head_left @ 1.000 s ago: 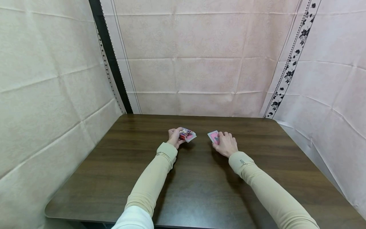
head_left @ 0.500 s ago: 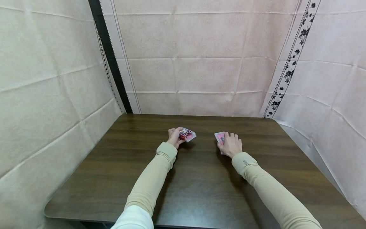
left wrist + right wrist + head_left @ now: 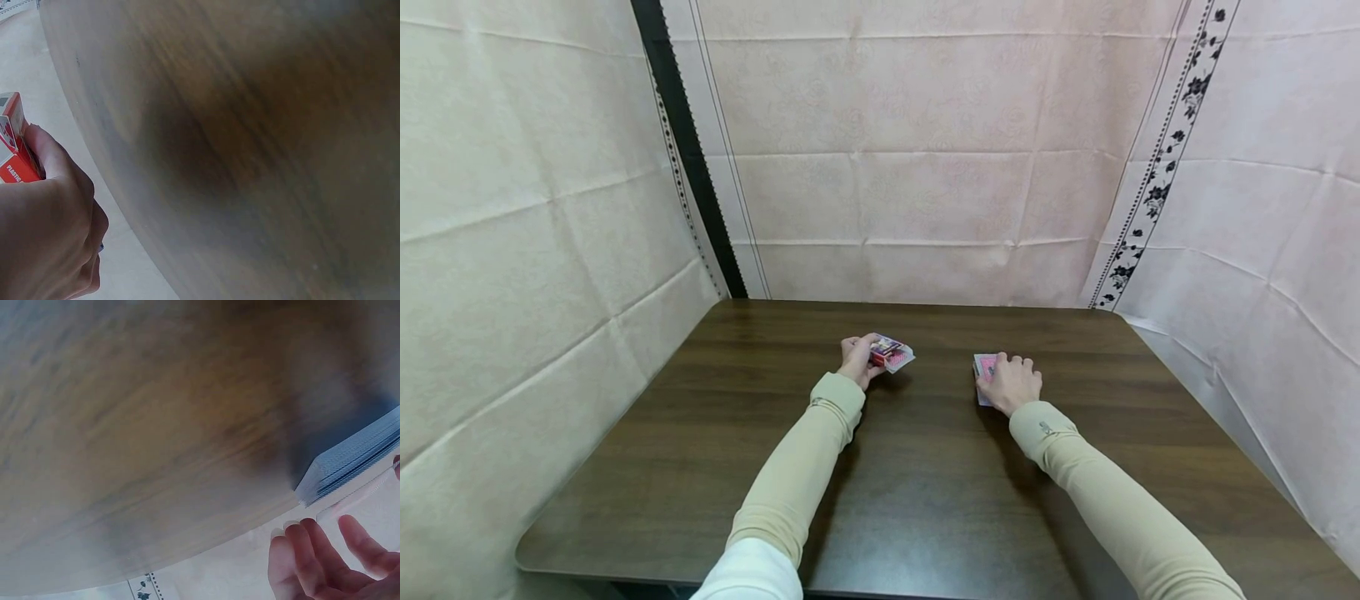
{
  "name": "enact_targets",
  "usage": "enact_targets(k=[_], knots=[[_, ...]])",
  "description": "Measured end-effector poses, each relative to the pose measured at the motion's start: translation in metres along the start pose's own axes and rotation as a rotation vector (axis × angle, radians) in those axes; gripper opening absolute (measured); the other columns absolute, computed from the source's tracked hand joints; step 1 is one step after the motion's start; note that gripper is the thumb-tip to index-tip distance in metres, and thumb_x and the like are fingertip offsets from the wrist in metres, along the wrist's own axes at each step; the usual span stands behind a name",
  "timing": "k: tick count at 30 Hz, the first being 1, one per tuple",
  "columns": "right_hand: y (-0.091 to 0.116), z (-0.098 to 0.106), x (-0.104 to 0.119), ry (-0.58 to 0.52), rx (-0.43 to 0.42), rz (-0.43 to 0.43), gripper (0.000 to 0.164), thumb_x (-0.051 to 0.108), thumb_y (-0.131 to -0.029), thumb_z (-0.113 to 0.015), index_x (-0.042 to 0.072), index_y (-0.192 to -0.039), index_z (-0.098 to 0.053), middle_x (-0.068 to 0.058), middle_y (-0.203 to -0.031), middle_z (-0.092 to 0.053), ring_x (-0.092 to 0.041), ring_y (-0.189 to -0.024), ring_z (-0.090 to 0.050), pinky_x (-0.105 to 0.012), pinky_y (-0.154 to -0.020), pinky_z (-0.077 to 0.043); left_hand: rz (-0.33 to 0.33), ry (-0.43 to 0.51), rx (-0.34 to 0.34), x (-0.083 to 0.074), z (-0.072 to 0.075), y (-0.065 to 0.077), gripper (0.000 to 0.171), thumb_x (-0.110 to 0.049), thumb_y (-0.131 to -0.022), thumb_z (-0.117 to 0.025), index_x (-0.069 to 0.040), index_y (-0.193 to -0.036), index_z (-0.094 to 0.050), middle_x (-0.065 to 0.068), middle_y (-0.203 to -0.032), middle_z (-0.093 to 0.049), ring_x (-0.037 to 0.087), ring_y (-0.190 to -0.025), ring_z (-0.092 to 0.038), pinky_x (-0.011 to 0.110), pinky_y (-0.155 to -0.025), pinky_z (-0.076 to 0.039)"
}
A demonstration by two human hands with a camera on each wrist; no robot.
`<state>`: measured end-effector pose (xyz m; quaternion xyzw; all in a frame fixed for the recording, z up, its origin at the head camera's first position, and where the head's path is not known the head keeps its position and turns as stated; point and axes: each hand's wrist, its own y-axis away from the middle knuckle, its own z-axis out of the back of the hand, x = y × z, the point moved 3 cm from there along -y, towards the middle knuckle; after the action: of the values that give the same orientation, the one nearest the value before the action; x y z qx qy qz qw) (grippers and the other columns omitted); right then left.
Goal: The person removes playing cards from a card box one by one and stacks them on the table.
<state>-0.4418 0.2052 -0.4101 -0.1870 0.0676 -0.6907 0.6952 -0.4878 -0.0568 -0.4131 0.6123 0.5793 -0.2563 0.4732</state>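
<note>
Dark wooden table (image 3: 895,492): right-hand cards further right

Left hand (image 3: 856,360) holds a red card box (image 3: 886,346) above the table's far part, just as half a second ago. Right hand (image 3: 1015,383) has shifted slightly right, over pink-backed cards (image 3: 986,367) that jutted left then and now sit straighter; whether it pinches one, I cannot tell. Its wrist view shows a thick stack (image 3: 353,462) beside the fingers. Pale cloth (image 3: 925,192) hangs behind.

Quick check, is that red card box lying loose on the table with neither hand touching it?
No, the head view shows the left hand gripping the red card box.
</note>
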Motion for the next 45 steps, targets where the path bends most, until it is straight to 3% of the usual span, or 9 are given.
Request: enact_targets(k=[20, 25, 29, 36, 39, 45], knots=[[0.004, -0.005, -0.001, -0.002, 0.051, -0.016, 0.049, 0.04, -0.076, -0.061, -0.002, -0.1, -0.057, -0.026, -0.096, -0.057, -0.041, -0.091, -0.049, -0.056, -0.072, -0.041, 0.0, 0.002, 0.008, 0.002, -0.002, 0.002, 0.04, -0.014, -0.085, -0.055, -0.014, -0.112, -0.024, 0.022, -0.114, -0.046, 0.031, -0.098, -0.056, 0.045, -0.083, -0.048], [0.004, -0.002, 0.002, -0.005, 0.025, 0.001, 0.052, 0.04, -0.077, -0.06, -0.003, -0.106, -0.054, -0.027, -0.099, -0.055, -0.042, -0.094, -0.047, -0.056, -0.073, -0.041, 0.004, -0.005, 0.011, 0.002, -0.003, 0.002, 0.041, -0.014, -0.085, -0.055, -0.014, -0.112, -0.024, 0.021, -0.114, -0.047, 0.03, -0.097, -0.057, 0.044, -0.083, -0.048], [0.003, 0.005, 0.016, -0.038, -0.01, 0.1, 0.049, 0.038, -0.082, -0.057, 0.0, -0.113, -0.052, -0.026, -0.105, -0.053, -0.042, -0.098, -0.045, -0.055, -0.076, -0.04, 0.005, -0.001, 0.007, 0.003, -0.003, 0.002, 0.04, -0.013, -0.085, -0.055, -0.014, -0.112, -0.024, 0.022, -0.115, -0.047, 0.031, -0.099, -0.056, 0.045, -0.083, -0.048], [0.005, 0.017, 0.065, -0.178, 0.021, 0.406, 0.041, 0.034, -0.086, -0.055, 0.01, -0.12, -0.054, -0.017, -0.112, -0.054, -0.034, -0.101, -0.049, -0.049, -0.076, -0.046, 0.001, 0.015, 0.025, 0.004, -0.006, 0.001, 0.037, -0.013, -0.085, -0.055, -0.015, -0.107, -0.025, 0.021, -0.115, -0.044, 0.031, -0.095, -0.056, 0.045, -0.083, -0.048], [0.006, 0.016, 0.081, -0.216, 0.082, 0.451, 0.044, 0.037, -0.088, -0.053, 0.013, -0.125, -0.052, -0.015, -0.114, -0.052, -0.031, -0.103, -0.048, -0.047, -0.079, -0.046, -0.007, 0.002, 0.03, 0.005, -0.009, 0.003, 0.035, -0.013, -0.085, -0.055, -0.014, -0.105, -0.025, 0.021, -0.114, -0.044, 0.029, -0.09, -0.057, 0.044, -0.081, -0.049], [0.004, 0.008, 0.099, -0.203, 0.144, 0.445, 0.047, 0.043, -0.087, -0.052, 0.017, -0.126, -0.051, -0.015, -0.115, -0.05, -0.029, -0.103, -0.047, -0.045, -0.081, -0.045, 0.01, -0.031, 0.047, 0.008, -0.017, 0.007, 0.036, -0.016, -0.086, -0.055, -0.015, -0.108, -0.026, 0.02, -0.114, -0.047, 0.026, -0.087, -0.057, 0.042, -0.08, -0.05]])
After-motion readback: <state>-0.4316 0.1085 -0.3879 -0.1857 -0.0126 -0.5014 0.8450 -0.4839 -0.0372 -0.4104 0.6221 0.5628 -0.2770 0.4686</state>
